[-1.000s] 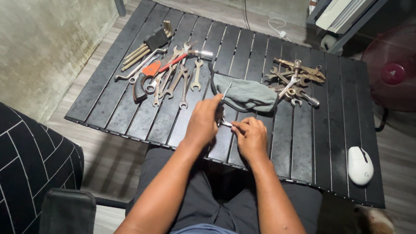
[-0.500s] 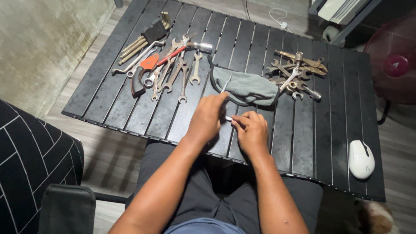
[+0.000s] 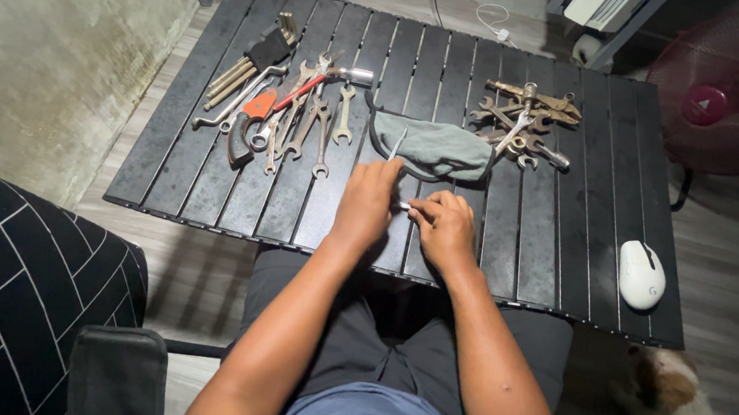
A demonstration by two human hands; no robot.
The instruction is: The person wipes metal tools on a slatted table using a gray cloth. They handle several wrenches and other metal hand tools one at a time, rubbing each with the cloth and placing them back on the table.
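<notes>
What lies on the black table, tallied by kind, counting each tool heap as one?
Tool heaps: 2, a left heap and a right heap
Grey cloth: 1
White mouse: 1
Small wrench in the left hand and right hand: 1
Total: 5

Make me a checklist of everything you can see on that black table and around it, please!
Surface: black slatted table, dusty.
Job's things: thin metal tool and a small pale piece between both hands; grey cloth just beyond.
Clutter: wrench spread left, rusty wrench heap right, white mouse.
Grips: left hand and right hand both pinching.
Cables: white cable on floor.
Surroundings: red fan, patterned black cushion, furry animal.
</notes>
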